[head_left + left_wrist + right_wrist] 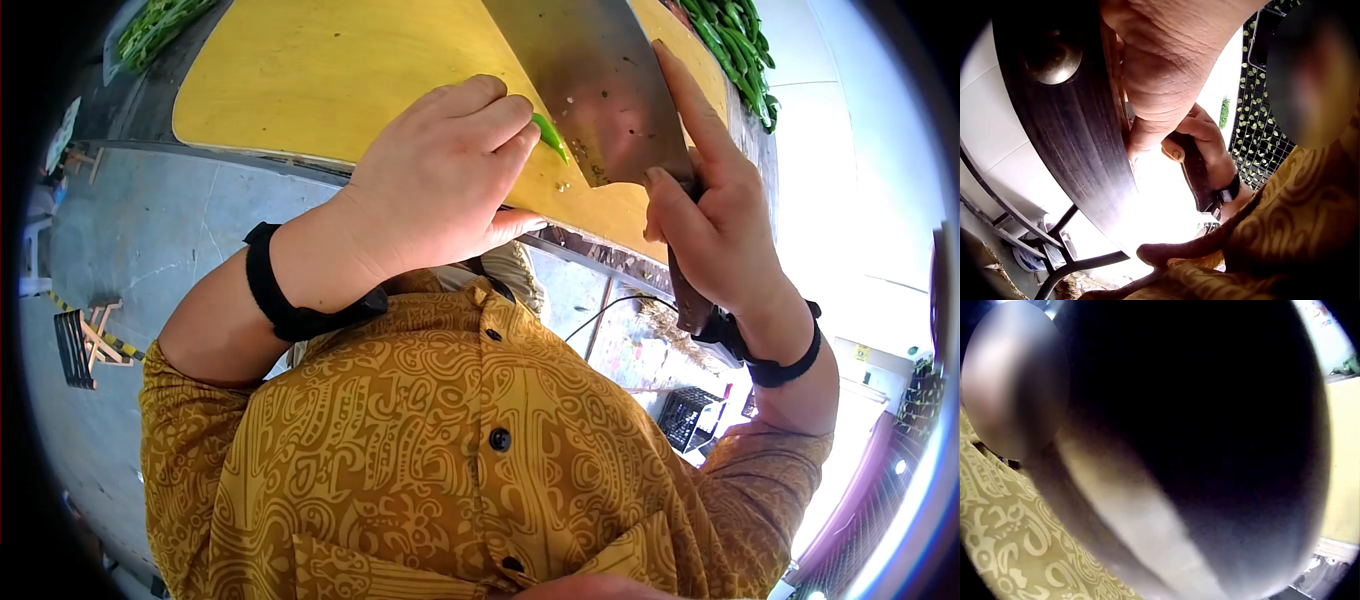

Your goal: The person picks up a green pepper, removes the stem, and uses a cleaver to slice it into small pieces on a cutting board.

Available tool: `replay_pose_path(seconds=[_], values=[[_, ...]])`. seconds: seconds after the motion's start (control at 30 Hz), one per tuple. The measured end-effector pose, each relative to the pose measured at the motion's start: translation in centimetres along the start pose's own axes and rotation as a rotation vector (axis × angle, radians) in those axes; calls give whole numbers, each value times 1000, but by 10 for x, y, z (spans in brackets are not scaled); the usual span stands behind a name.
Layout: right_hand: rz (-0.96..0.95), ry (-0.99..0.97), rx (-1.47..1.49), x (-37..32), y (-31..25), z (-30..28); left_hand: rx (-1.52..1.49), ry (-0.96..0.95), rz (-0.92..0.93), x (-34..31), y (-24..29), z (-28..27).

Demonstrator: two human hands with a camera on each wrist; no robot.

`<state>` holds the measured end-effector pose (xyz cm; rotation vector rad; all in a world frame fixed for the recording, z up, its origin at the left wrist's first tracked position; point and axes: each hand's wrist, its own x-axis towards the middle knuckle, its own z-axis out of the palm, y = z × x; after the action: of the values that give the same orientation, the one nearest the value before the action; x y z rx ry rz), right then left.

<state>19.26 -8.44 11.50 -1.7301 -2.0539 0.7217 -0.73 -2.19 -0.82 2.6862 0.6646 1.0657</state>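
In the head view the left hand [440, 170] holds a green pepper [550, 138] on a yellow board [290, 75], its fingers curled over it and its thumb by the board's near edge. The right hand [715, 200] grips the dark handle of a wide cleaver [600, 90], with the index finger stretched along the blade. The blade stands just right of the pepper; whether they touch I cannot tell. The left wrist view has the left hand [1160, 69] at the table edge and the right hand [1207, 144] around the handle [1192, 169]. A dark shape fills most of the right wrist view.
A heap of green peppers [735, 45] lies at the back right, and cut green pieces [160, 30] are at the back left. The table's near edge [600, 250] runs close to the person's body. A black crate [688, 415] stands on the floor.
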Motion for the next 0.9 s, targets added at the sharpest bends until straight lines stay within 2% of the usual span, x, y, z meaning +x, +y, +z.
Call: replay_pose_path(seconds=[0.37,0.57,0.67,0.77,0.9], values=[[-51,-63,-140,7,4,0,-24,-23,-14,2,1,-2],[-168,-84,-239,14,4,5,-42,-1,-9,1,0,0],[-113,-62,-196,15,2,9,-33,14,0,1,0,-1],[50,9,-18,10,2,14,-17,28,4,0,1,0],[68,27,61,8,10,9,-15,18,22,0,-1,-1]])
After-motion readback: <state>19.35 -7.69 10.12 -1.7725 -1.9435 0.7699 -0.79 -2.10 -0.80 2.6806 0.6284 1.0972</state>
